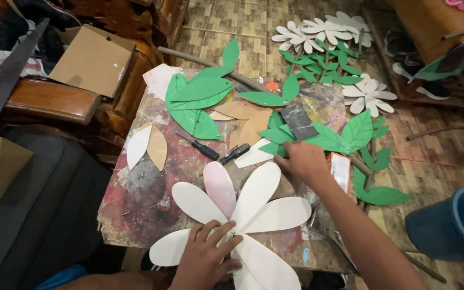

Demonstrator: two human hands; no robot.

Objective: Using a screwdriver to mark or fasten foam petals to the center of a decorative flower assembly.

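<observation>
1. The big white paper flower [243,215] is made of flat, smooth card petals, long and rounded. About seven petals show, and one of them has a light pink colour. It lies on the near part of the worn work board [140,198], which is rough and stained with red and grey paint.
2. The green paper leaves [197,99] are flat card with drawn veins. Many of them lie at the far side of the board and on the tiled floor.
3. Two loose petal shapes [147,146], one white and one brown, lie at the left of the board.
4. Two small tools with black handles [218,151] lie between the leaves and the flower.
5. Some smaller white flowers [323,32] lie farther away on the floor.
6. A blue bucket [460,225] stands at the right.
7. The left hand [206,258] lies flat on the centre of the flower, with the fingers spread and pressing down; it grips nothing.
8. The right hand [303,161] reaches forward with the arm stretched, palm down at the edge of the green leaves. Its fingertips are hidden, so I cannot tell whether they grip something.
</observation>
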